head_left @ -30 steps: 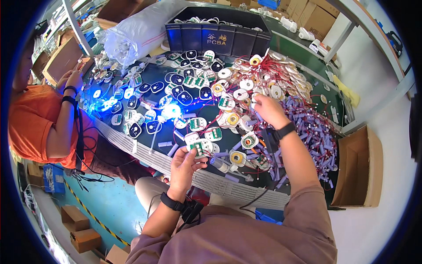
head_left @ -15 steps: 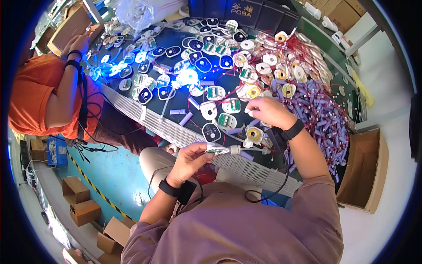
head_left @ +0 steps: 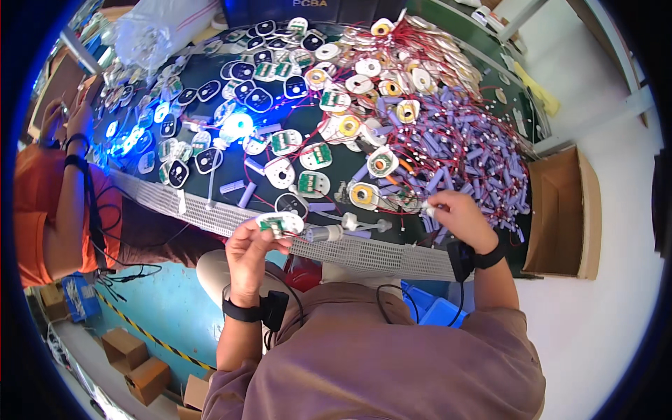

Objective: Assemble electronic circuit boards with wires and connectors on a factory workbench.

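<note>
My left hand is closed on a white oval housing with a green circuit board, over the table's near edge. Close by its right end is a clear-and-white cylinder, with thin red wires beneath the housing; whether they join the two I cannot tell. My right hand is pinched around a small white piece, beside the purple battery cells with red leads. A white rod with round fittings lies between my hands. A round part with a yellow coil lies just beyond it.
Housings with green boards and black oval panels cover the table's middle. A bright blue light glows there. White discs with red wires are heaped at the back right. A cardboard box stands right; a co-worker in orange sits left.
My right hand has moved right and nearer, away from the boards to the edge of the battery pile. My left hand has shifted left, its housing now turned with the board showing. The view has shifted.
</note>
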`<action>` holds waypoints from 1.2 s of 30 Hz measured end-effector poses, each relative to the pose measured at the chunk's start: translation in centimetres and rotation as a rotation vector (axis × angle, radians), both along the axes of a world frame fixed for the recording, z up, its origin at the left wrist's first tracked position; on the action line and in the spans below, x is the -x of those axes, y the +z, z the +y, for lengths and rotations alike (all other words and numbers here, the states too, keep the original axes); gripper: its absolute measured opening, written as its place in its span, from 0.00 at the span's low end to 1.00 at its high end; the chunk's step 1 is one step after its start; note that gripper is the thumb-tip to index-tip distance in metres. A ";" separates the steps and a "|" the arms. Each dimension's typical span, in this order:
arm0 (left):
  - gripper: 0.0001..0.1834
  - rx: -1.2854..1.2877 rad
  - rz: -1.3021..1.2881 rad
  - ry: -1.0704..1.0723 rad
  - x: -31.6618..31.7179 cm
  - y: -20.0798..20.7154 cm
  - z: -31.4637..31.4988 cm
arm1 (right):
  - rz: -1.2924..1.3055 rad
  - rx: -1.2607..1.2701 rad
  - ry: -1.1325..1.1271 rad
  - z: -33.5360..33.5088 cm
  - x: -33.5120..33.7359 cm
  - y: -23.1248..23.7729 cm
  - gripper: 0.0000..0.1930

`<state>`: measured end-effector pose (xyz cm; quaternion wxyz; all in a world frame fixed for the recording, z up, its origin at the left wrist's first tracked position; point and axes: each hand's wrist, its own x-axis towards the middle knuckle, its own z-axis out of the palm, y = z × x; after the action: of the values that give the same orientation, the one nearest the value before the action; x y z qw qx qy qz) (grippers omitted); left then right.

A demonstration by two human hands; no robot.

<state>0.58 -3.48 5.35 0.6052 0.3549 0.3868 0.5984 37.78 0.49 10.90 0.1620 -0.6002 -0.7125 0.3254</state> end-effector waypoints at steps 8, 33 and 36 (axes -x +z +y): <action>0.09 -0.064 -0.144 0.046 -1.9 2.3 2.5 | -0.085 -0.349 0.084 -1.8 4.7 -4.2 0.10; 0.17 -0.033 -0.009 -0.003 -2.9 2.2 1.9 | 1.188 -0.371 0.037 6.4 6.8 7.9 0.14; 0.17 -0.019 -0.012 -0.012 -2.9 2.0 2.2 | 1.306 -0.458 0.126 6.4 6.2 11.7 0.16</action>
<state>3.51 -1.25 7.34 0.6077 0.3593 0.3755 0.6005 31.53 6.87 22.63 0.6610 -0.1896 -0.5533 0.4701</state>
